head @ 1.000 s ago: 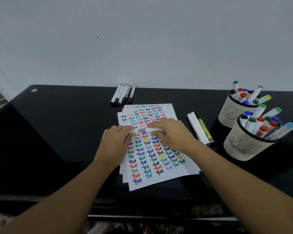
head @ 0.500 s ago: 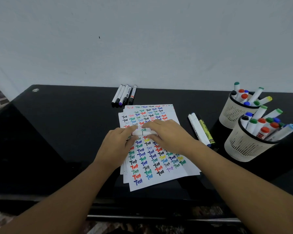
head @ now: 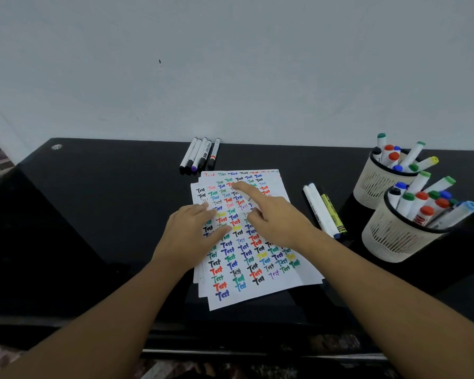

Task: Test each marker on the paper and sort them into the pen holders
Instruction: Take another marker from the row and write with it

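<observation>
The left hand (head: 192,231) lay flat on the paper (head: 257,280), fingers straight and slightly spread; the right hand (head: 274,217) pointed its index finger across the sheet, other fingers curled, whether round a marker I could not tell. The paper lay on a black table (head: 93,214) below a pale wall (head: 230,64), with loose markers (head: 322,212) and two filled pen holders (head: 394,236) to its right.

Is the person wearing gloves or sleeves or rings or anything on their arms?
No. The left hand and right hand are bare, with no gloves, and no rings or watch show. Both forearms are bare too, all the way to the picture's bottom edge, so no sleeves are in view.
</observation>
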